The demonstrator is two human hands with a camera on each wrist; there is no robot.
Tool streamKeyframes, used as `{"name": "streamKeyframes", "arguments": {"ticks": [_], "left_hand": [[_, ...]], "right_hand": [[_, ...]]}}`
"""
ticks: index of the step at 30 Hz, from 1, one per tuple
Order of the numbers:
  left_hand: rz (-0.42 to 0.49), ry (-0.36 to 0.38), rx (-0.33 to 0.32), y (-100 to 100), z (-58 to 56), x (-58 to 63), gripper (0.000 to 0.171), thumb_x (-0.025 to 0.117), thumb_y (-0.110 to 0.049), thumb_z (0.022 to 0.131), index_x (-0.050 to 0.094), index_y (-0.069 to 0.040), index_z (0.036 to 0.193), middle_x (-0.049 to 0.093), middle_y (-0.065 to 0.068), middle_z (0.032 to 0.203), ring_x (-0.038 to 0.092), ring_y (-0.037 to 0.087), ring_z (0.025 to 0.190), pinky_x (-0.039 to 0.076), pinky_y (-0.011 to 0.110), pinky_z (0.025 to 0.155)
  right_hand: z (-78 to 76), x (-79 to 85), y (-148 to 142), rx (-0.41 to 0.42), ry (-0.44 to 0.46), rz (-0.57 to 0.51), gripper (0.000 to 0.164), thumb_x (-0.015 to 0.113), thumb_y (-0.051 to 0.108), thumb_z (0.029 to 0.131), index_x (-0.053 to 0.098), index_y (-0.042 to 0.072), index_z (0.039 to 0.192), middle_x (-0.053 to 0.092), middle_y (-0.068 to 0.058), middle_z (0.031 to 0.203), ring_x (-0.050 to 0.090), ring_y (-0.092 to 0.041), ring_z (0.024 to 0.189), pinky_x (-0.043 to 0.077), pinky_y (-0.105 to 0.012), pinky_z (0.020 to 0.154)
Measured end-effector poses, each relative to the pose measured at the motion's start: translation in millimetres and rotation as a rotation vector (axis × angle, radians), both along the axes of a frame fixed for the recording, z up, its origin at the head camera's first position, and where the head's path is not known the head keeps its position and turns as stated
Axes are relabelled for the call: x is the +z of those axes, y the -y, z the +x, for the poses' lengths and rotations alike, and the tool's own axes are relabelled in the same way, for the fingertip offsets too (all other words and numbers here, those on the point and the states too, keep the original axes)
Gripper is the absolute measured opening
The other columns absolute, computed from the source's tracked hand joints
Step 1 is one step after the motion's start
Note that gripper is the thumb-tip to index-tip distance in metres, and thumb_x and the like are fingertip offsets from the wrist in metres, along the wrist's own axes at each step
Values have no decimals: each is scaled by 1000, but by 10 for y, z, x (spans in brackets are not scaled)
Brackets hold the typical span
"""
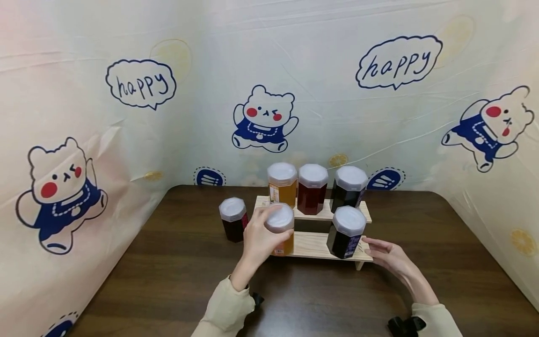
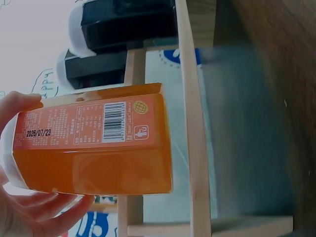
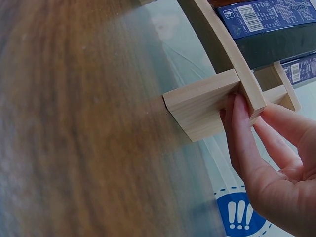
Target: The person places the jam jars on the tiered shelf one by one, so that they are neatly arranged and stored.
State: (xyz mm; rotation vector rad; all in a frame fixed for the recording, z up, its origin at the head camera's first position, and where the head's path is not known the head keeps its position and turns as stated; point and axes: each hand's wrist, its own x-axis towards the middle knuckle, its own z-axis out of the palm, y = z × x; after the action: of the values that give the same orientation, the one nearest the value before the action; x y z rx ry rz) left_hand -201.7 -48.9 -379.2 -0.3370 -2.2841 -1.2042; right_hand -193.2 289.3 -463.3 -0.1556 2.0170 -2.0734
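Note:
My left hand (image 1: 259, 235) grips an orange jar (image 2: 94, 153) with a pale lid, thumb and fingers around its lid end. In the left wrist view a narrow gap shows between the jar's base and the front shelf edge of the two-step wooden rack (image 1: 311, 241). At the rack's right end, my right hand (image 1: 393, 258) pinches the lower shelf board between thumb and fingers, as the right wrist view shows. A dark jar (image 1: 345, 236) with a purple label stands on the lower shelf near that hand.
On the upper shelf stand an amber jar (image 1: 282, 187), a dark red jar (image 1: 312, 189) and a dark jar (image 1: 347, 189). Another dark jar (image 1: 233, 222) stands on the brown table (image 1: 168, 281), left of the rack. A printed cloth (image 1: 189, 117) hangs behind.

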Motion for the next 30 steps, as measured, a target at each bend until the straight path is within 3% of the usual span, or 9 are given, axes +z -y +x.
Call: {"name": "streamKeyframes", "arguments": {"ticks": [9,24,30], "left_hand": [[-6,28,-75,-230,-43,-70,54,80,-29,58,62,-22,108,54,2,98,56,20,84,45,34,65],[-26,54,-136,-510,-55,-77,53,79,-30,59,61,-23,109,54,1,102,57,18,85,46,32,66],[-46,52,-140,-597,-76,-94,53,79,-30,59,61,-23,108,53,1,99,57,18,83,45,30,64]], "right_hand": [[2,-11,6,-23,25,35,31,57,9,85,61,16,114,55,23,105,51,5,98,45,-20,77],[4,3,8,-23,26,33,35,57,8,85,56,8,120,56,22,105,51,6,97,45,-20,77],[10,14,8,-19,11,7,33,56,6,85,58,10,118,56,19,109,52,5,97,46,-20,76]]}}
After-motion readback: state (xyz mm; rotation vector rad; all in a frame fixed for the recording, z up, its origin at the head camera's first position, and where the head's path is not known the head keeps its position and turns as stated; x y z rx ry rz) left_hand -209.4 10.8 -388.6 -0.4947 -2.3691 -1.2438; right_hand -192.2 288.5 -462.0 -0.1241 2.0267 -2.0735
